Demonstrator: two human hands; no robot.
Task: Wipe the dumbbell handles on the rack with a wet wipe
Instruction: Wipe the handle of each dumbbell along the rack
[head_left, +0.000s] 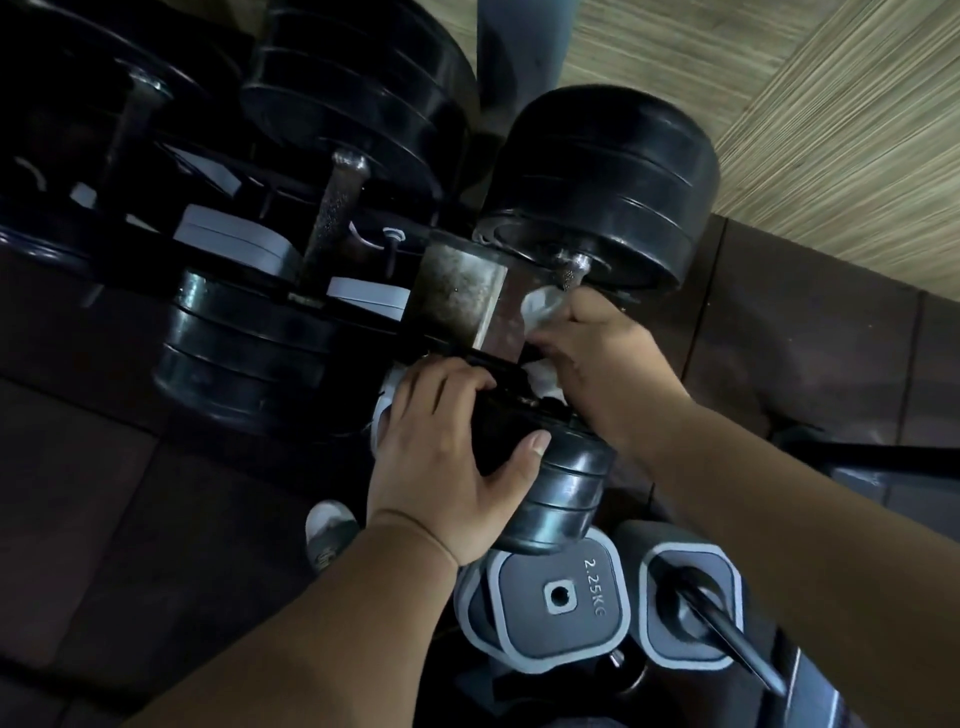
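Note:
A big black dumbbell lies across the rack on the right, its far head (605, 187) up near the wall and its near head (561, 493) close to me. My right hand (597, 358) is wrapped around its handle with a white wet wipe (543, 306) bunched under the fingers; only a short knurled stub of the handle (569, 273) shows above the hand. My left hand (447, 452) grips the near head, thumb on its side. A second dumbbell's knurled handle (335, 218) sits bare to the left.
A metal rack bracket (460, 291) stands between the two dumbbells. Grey 2.25 kg plates (556, 597) sit on the lower tier. More black dumbbells (244, 353) fill the left. A shoe (327, 530) rests on the dark floor, and a wood-grain wall (805, 104) is behind.

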